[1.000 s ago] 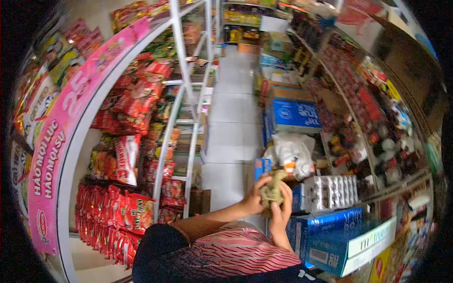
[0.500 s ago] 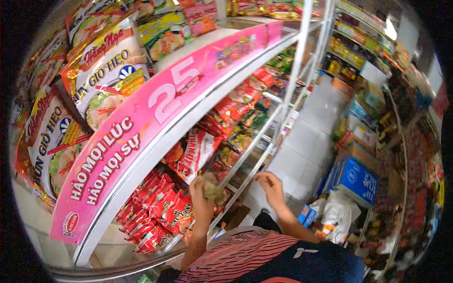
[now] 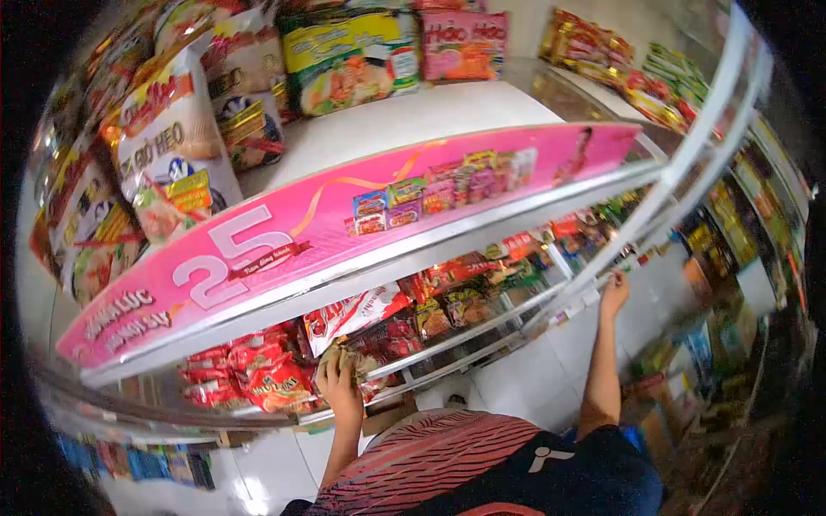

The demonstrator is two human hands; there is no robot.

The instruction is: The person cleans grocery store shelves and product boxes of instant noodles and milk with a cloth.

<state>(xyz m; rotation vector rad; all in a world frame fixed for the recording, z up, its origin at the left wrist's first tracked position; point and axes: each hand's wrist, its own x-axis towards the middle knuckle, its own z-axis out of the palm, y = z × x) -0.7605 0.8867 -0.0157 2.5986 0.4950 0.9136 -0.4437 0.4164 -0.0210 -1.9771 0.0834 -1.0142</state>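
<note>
Your left hand is closed over a crumpled khaki cloth, fingers bent across its top, probably so the bunched folds stay in the palm. The cloth sits at the near end of the white rails, just beside the red packets under the front edge of the upper shelf; you cannot tell here whether it wraps a rail. Your right hand is well apart, arm stretched towards the rails' far part, perhaps for balance; its fingers look bent, but whether they grip anything cannot be told. Along the upper shelf's front edge runs a pink banner, and behind its left end bags stand upright, faces outward, likely so labels read easily.
</note>
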